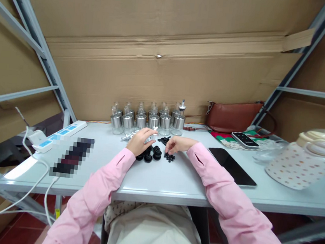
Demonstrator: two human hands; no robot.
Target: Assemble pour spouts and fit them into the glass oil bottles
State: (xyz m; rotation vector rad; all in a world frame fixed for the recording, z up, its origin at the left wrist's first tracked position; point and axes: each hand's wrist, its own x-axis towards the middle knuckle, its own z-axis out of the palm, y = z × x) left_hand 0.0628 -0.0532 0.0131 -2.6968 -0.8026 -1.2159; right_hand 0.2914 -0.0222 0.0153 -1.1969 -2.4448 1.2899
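Note:
My left hand [140, 142] is closed on a small silver-white pourer spout [155, 130], which shows above its fingertips. Just below that hand lie several round black stoppers [156, 152] in a cluster. My right hand [178, 144] has its fingers pinched together at a scatter of tiny black caps [169, 158]; whether one is between the fingertips is too small to tell. Some thin black pieces [164, 140] lie between the hands. More silver spouts [126, 136] are partly hidden behind my left hand. Glass bottles with steel sleeves [153, 120] stand in rows behind, one topped with a pourer [182, 105].
On the right of the white table [161, 184] are a black tablet [232, 167], a brown bag [233, 116], a phone-like device [245, 140] and a dotted jug [298, 165]. A power strip [61, 136] with cables and a blurred-out item [72, 158] lie left. Cardboard [167, 79] walls the back.

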